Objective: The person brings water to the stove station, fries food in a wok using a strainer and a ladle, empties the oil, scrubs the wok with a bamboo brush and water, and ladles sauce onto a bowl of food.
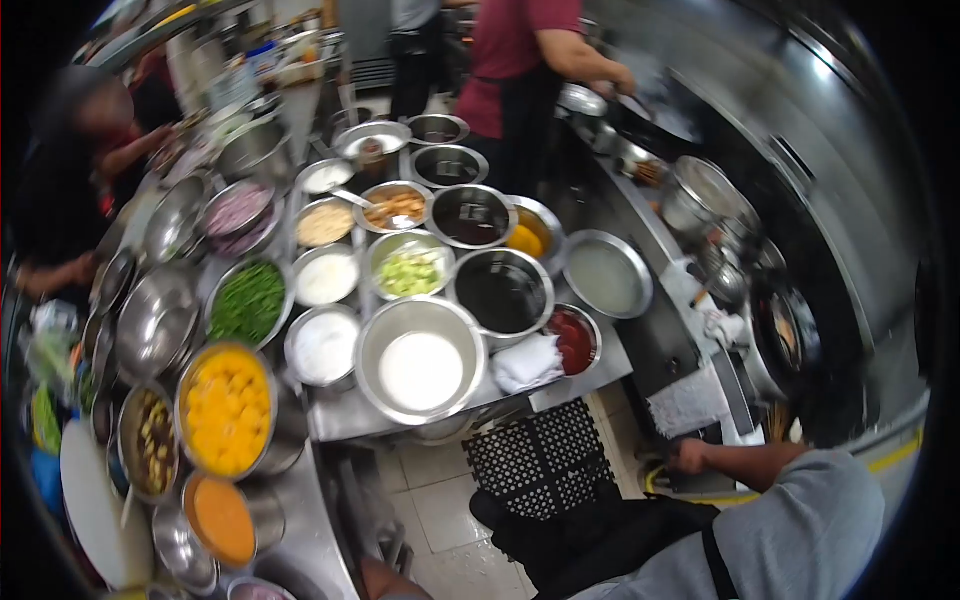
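Note:
My right hand [688,456] is at the front edge of the stove on the right, fingers curled closed; what they hold, if anything, is hidden. Just above it lies a folded white cloth [690,402] on the stove ledge. Beyond the cloth is a dark wok [785,335] with some food in it. Only a bit of my left forearm [385,582] shows at the bottom edge; the left hand is out of view.
Steel pots crowd the counter: white liquid [378,395], dark liquid [503,292], egg yolks [228,410], orange sauce [220,518], chopped greens [248,300], red sauce [572,345]. A black mat [540,455] covers the floor. A co-worker in maroon [505,45] stands at the stove; another person [70,190] is left.

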Action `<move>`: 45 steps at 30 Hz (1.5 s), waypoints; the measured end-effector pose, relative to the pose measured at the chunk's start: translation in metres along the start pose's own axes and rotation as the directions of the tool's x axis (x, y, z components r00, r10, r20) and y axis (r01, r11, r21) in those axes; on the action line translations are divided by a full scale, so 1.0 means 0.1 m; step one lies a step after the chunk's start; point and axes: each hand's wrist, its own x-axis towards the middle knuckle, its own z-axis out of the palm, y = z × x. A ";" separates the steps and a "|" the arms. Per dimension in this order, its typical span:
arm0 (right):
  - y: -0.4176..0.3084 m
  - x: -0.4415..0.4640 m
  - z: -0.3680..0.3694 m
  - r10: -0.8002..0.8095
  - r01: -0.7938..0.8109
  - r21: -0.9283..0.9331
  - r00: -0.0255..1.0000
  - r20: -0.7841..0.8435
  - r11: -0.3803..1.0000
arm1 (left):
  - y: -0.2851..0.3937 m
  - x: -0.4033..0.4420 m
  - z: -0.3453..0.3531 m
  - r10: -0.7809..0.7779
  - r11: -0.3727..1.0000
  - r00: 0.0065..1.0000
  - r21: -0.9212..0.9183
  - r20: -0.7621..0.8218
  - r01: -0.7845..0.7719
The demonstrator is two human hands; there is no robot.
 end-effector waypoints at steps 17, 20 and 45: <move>1.76 0.45 1.65 0.584 -0.468 0.690 0.808 0.081 0.552 | -0.26 -3.29 -0.42 0.756 0.610 0.327 -0.427 0.567 -0.668; 1.69 0.54 1.47 0.382 -0.325 0.750 0.918 0.103 0.577 | 0.11 -3.73 -0.76 0.722 0.561 0.343 -0.219 0.601 -0.798; 0.69 1.11 -2.32 -0.101 -0.077 0.523 0.995 -0.018 -0.849 | 3.25 -6.51 -0.61 0.744 0.541 0.090 -0.517 0.663 -0.664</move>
